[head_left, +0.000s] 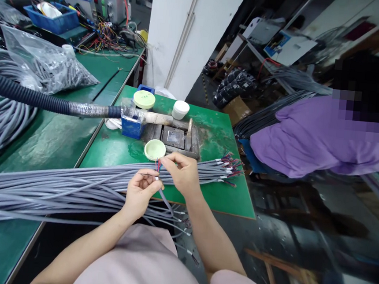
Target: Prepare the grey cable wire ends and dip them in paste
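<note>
My left hand (141, 194) grips the end of one grey cable (165, 200), its fingers closed just below the stripped part. Red, blue and dark wires (158, 165) fan upward out of that end, and one dark wire sticks out to the left. Thumb and forefinger of my right hand (183, 173) are pinched at the tips of these wires. Right behind them stands a small round tub (154, 150) with pale contents. Under both hands runs a thick bundle of grey cables (82, 185), its stripped coloured ends (227, 167) lying to the right.
A soldering pot (173, 137) sits behind the tub, with a ribbed hose (40, 100) leading to it from the left. Nearby are a white jar (181, 109), a pale green lid (144, 99) and a blue box (133, 127). A person in purple (296, 129) is at the right.
</note>
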The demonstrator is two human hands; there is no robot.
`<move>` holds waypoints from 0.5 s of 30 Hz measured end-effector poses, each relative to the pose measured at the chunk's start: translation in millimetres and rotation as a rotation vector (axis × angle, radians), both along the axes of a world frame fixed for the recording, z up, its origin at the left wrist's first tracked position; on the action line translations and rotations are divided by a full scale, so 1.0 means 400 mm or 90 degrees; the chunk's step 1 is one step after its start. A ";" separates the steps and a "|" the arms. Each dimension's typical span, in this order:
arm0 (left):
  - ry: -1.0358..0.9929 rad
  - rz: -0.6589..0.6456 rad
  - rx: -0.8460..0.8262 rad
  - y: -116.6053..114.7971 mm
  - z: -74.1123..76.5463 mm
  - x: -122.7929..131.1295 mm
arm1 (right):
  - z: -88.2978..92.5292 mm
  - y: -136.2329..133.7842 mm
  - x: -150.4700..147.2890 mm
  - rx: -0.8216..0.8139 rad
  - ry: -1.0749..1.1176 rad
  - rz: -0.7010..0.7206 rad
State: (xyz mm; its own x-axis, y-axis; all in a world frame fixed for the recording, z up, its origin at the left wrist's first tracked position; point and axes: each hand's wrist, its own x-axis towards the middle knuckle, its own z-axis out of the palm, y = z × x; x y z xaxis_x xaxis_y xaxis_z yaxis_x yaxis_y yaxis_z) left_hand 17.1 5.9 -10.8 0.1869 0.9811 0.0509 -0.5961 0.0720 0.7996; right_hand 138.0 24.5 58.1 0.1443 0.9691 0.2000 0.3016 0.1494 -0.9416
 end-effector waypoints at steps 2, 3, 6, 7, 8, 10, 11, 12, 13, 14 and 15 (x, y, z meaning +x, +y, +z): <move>-0.009 0.011 -0.011 0.007 0.007 -0.002 | -0.007 -0.004 0.006 0.018 -0.018 -0.032; -0.018 0.019 -0.018 0.012 0.012 -0.004 | -0.014 -0.006 0.015 0.029 -0.030 -0.044; -0.046 0.037 -0.052 0.029 0.031 -0.014 | -0.041 -0.018 0.047 0.130 -0.123 -0.037; -0.056 0.036 -0.065 0.034 0.038 -0.017 | -0.052 -0.024 0.055 0.187 -0.175 -0.007; -0.067 0.033 -0.079 0.040 0.045 -0.019 | -0.063 -0.031 0.062 0.245 -0.234 0.036; -0.093 0.023 -0.108 0.049 0.059 -0.019 | -0.081 -0.044 0.067 0.335 -0.357 0.128; -0.104 0.015 -0.124 0.052 0.065 -0.018 | -0.087 -0.049 0.066 0.363 -0.409 0.164; -0.114 0.007 -0.139 0.055 0.071 -0.016 | -0.090 -0.053 0.065 0.385 -0.449 0.189; -0.123 -0.002 -0.153 0.057 0.075 -0.014 | -0.090 -0.055 0.064 0.405 -0.474 0.202; -0.129 -0.015 -0.163 0.059 0.078 -0.013 | -0.087 -0.054 0.063 0.422 -0.484 0.204; -0.131 -0.032 -0.169 0.060 0.081 -0.014 | -0.082 -0.051 0.065 0.434 -0.482 0.197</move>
